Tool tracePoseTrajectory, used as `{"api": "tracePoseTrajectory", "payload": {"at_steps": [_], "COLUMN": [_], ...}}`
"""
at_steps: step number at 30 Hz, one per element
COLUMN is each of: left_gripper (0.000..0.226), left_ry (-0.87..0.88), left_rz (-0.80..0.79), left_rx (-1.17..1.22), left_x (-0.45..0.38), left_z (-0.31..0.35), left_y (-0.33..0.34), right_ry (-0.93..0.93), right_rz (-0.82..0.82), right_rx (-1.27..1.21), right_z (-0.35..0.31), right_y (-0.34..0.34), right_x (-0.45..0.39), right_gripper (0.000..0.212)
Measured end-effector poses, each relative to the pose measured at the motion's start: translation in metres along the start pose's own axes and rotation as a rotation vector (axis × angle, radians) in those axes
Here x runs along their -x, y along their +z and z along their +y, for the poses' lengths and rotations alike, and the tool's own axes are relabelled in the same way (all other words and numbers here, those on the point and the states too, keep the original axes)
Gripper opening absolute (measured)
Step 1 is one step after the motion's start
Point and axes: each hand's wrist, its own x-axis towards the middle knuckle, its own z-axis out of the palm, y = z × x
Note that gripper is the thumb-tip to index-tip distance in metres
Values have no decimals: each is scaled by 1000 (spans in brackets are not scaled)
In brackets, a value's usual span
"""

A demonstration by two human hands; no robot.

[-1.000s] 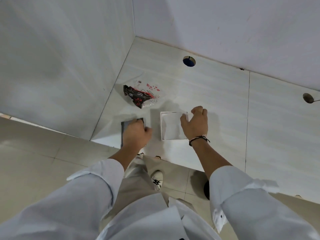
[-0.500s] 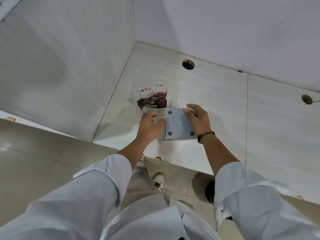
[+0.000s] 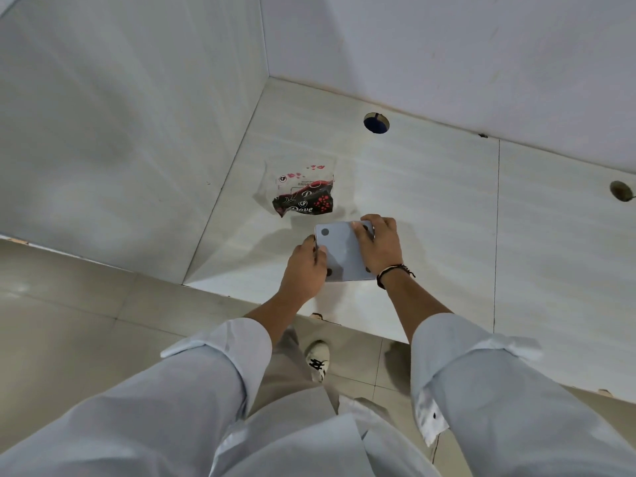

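Observation:
A flat grey square plate (image 3: pixel 342 253) with dark round dots near its corners lies over the white tiled counter (image 3: pixel 430 208), close to its front edge. My left hand (image 3: pixel 304 266) pinches the plate's left edge, fingers curled against it. Over the plate's far right corner lies my right hand (image 3: pixel 380 244), its fingers bent round that corner; a dark cord bracelet is on the wrist. Whatever sits under the plate is hidden.
A crumpled clear and dark wrapper (image 3: pixel 303 197) lies just behind the plate. There is a round hole with blue inside (image 3: pixel 376 122) near the back wall and another hole (image 3: pixel 621 191) at the far right. Walls close the left and back sides.
One second ago the plate lay to the left under my left hand, beside an open white square box. It now covers that spot, and my right hand has shifted onto its top.

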Motion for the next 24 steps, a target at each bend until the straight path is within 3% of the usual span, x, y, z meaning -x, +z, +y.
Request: {"api": "tracePoseTrajectory", "payload": {"at_steps": [6,11,13,15,17,21,24], "left_gripper": [49,35,34,23,21,47,49], "left_ry": [-12,-179,-220,-224,-233,-225,-129], "left_rz": [-37,1,-29,-66,-89,67,97], "left_rx": [-60,7,314,693,880,785,702], "left_x": [-6,-14,-18,-17,-15,-23,-38], "left_z": [-3,31,52,68,73,74,77], "left_y": [-3,-7,-16,-29,-32,-20,-30], "right_ry": [-17,268,262,246,247,377,391], "right_rz": [-59,-11,147,303,362,312,247], "right_rx": [111,76,-122,-582,-871,-755,-860], "right_z": [6,-18,-34,-48,-46,-49,-61], "right_y": [11,15,-12,-43,-57,-40,-36], "right_x": [6,-2,-13,-15,-8,3,-3], "right_gripper": [47,55,50,46,41,52,51]}}
